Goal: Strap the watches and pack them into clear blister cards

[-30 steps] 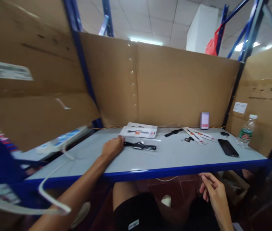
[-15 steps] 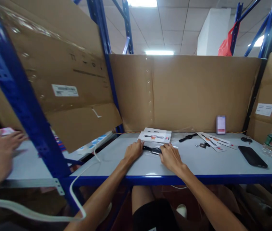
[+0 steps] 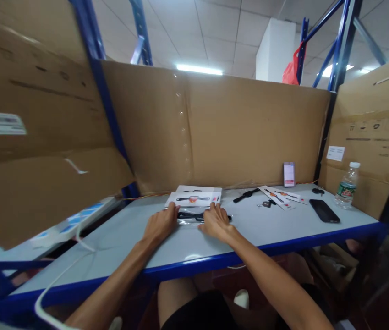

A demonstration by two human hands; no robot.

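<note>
A black watch [image 3: 190,216] lies lengthwise in a clear plastic sleeve on the table, between my hands. My left hand [image 3: 161,225] is closed at its left end, thumb and fingers pressed together on the sleeve's edge. Over the right part rests my right hand [image 3: 215,223], its fingers bent down onto the watch and sleeve; the strap's end sticks out past it. Just behind the watch are flat white boxes [image 3: 194,199] printed with a watch picture. Another black watch [image 3: 247,195] lies unwrapped farther right.
Printed white cards [image 3: 276,198] and small dark pieces [image 3: 266,204] lie to the right. Beyond them are a black phone [image 3: 324,211], a water bottle [image 3: 347,185] and a lit phone [image 3: 288,175] propped upright. Cardboard panels [image 3: 249,128] wall the table; a white cable [image 3: 53,286] runs at left.
The view has swung right, so the neighbouring person's hand at the left is out of sight. My right hand has slid along the watch, and more strap shows beyond it.
</note>
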